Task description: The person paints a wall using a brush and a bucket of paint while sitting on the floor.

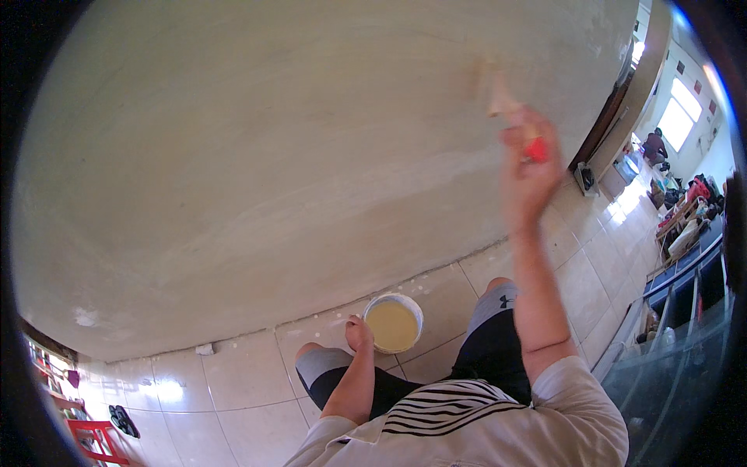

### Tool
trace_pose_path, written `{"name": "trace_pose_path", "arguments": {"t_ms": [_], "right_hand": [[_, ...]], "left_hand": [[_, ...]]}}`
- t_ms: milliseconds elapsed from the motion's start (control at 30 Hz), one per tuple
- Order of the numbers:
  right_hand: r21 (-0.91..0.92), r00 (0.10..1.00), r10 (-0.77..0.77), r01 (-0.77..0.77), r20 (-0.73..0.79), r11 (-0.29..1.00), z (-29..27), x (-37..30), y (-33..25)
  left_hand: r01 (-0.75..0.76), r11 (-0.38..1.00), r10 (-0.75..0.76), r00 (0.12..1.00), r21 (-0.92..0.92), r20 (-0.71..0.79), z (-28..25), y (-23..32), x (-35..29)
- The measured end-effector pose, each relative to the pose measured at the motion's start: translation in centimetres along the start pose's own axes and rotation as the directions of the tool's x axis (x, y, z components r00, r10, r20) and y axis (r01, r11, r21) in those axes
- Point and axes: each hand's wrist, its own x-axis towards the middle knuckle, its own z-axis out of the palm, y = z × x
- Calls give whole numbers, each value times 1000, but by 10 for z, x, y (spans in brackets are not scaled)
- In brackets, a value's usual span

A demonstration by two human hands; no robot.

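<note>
My right hand [533, 167] is raised in front of the wall, closed around a paintbrush [503, 100]. The brush is smeared by motion; its bristle end points up and left at the wall, and a red handle end shows in my palm. Low down between my knees is a white bucket [419, 314] holding pale yellowish liquid [391, 325]. My left hand [359, 334] is closed at the bucket's left rim, seemingly gripping it. The plastered wall [257, 156] looks grey-beige and streaky, with faintly darker damp-looking bands.
Light floor tiles [249, 381] meet the wall's bottom edge, where a small pale lump [205, 349] lies. A red stool [97, 440] and dark shoes [123, 420] are at lower left. To the right are a doorway, a glass-topped piece of furniture [661, 389], piled belongings and another person [655, 145] farther off.
</note>
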Motion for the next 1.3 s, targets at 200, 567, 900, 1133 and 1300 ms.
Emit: {"name": "trace_pose_path", "arguments": {"t_ms": [200, 567, 900, 1133, 1300], "right_hand": [[465, 935, -182, 20, 305, 885, 42, -68, -131], [338, 972, 185, -224, 144, 914, 11, -73, 2], [-100, 997, 31, -24, 67, 995, 8, -85, 21], [571, 945, -87, -116, 316, 813, 46, -111, -129], [615, 940, -77, -155, 333, 773, 36, -111, -94]], "left_hand": [[-14, 998, 14, 1000, 57, 5, 2, -9, 5], [3, 999, -4, 1000, 33, 27, -3, 3, -2], [-31, 997, 29, 999, 74, 22, 4, -1, -2], [-409, 906, 411, 912, 107, -2, 13, -58, 53], [-121, 991, 120, 993, 49, 23, 20, -23, 12]]}}
